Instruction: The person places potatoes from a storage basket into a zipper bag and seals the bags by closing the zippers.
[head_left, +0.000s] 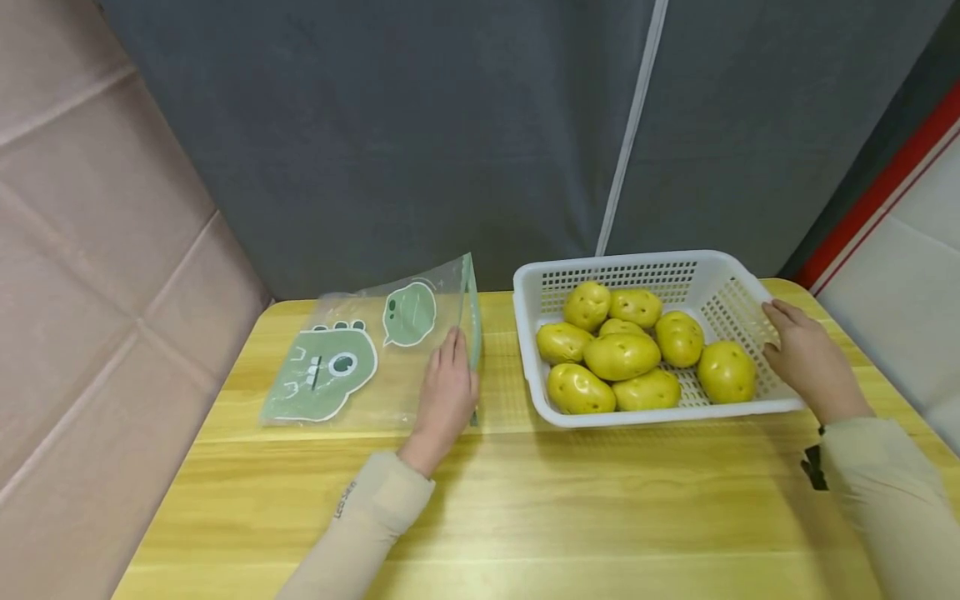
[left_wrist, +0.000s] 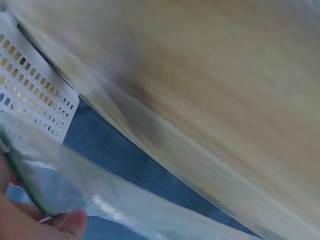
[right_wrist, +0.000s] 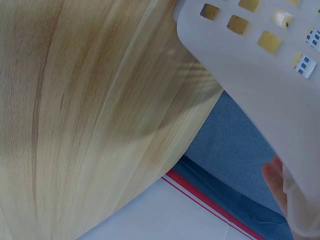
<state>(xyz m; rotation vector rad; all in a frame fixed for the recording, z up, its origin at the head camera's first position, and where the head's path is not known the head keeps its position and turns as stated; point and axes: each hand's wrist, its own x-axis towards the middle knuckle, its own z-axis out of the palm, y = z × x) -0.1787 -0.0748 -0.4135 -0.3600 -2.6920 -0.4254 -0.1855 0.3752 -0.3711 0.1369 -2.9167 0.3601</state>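
In the head view my left hand (head_left: 447, 387) pinches the green-trimmed edge of a clear plastic bag (head_left: 397, 367) with green cartoon prints. The bag lies toward the left of the table, its gripped edge raised. Up close in the left wrist view, the fingertips (left_wrist: 70, 222) hold that green strip. To the right is a white perforated basket (head_left: 678, 414) with several yellow potatoes (head_left: 621, 357) inside. My right hand (head_left: 813, 362) grips the basket's right end, fingers over the rim. From the right wrist, one finger (right_wrist: 275, 182) shows beyond the basket wall (right_wrist: 260, 95).
Both things are at the far side of a light wooden table (head_left: 525, 517). A dark grey curtain (head_left: 412, 125) hangs right behind it. Pale padded panels (head_left: 90, 275) rise on the left, and a white wall with a red stripe (head_left: 892, 183) stands on the right.
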